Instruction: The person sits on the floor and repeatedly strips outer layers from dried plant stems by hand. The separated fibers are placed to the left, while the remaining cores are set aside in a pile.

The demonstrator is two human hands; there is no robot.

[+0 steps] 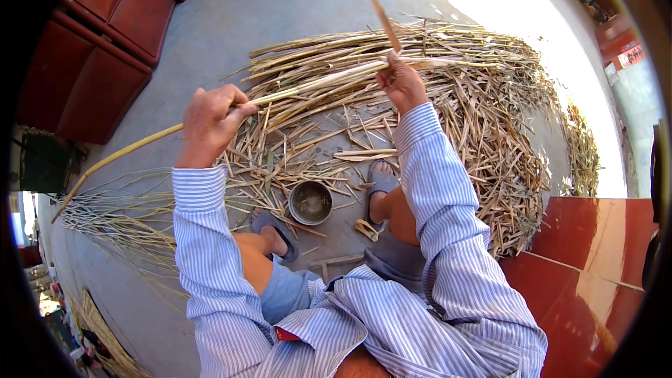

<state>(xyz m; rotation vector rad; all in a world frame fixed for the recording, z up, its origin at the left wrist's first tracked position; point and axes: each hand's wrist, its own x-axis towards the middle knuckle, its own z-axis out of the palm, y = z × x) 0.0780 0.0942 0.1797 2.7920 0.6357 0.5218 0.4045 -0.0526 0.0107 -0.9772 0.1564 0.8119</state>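
Note:
A long pale reed stalk (pixel 306 89) stretches across in front of me, its yellow-green end (pixel 124 152) bowing down to the left. My left hand (pixel 213 117) is closed around it, thumb along the top. At the stalk's other end my right hand (pixel 402 82) has its fingers pinched together. From those fingers a flat brown strip (pixel 386 24) sticks up; whether it is peeled husk or a blade I cannot tell. The fingertips also meet the stalk there. Behind the hands lies a pile of dry reed stalks (pixel 329 49).
Husk scraps (pixel 483 147) cover the floor to the right. Between my sandalled feet stands a dark bowl of liquid (pixel 311 203). Thin peeled stalks (pixel 119 213) fan out at left. Dark red seats (pixel 91 63) stand at far left, a red panel (pixel 595 266) at right.

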